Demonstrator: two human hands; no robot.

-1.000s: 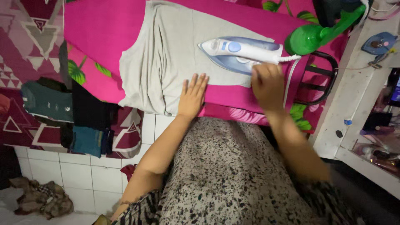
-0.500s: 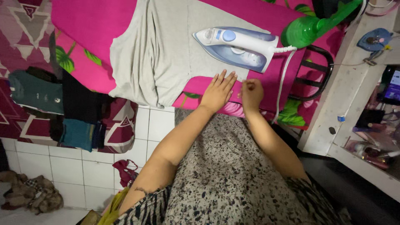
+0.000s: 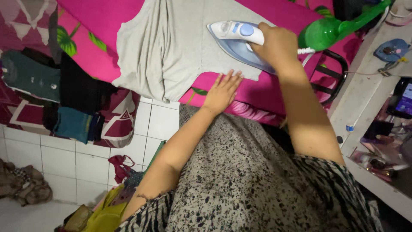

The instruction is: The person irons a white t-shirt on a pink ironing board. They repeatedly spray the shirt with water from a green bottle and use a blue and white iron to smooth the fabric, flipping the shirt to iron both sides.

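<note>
A light grey sleeveless top [image 3: 171, 51] lies spread on a pink flowered ironing surface [image 3: 98, 17]. A white and blue steam iron [image 3: 234, 38] rests on the top's right part. My right hand [image 3: 277, 45] is closed around the iron's handle. My left hand [image 3: 223, 90] lies flat, fingers spread, on the pink cover at the garment's lower edge, just below the iron.
Folded dark and teal clothes [image 3: 51, 94] are stacked at left on a patterned cloth. A green spray bottle [image 3: 330, 28] lies upper right beside a white shelf [image 3: 369, 81] with small items. Crumpled clothes [image 3: 25, 189] lie on the white tiled floor.
My right hand rose from the near edge of the cover and took hold of the iron's handle. My left hand stayed near the garment's lower edge.
</note>
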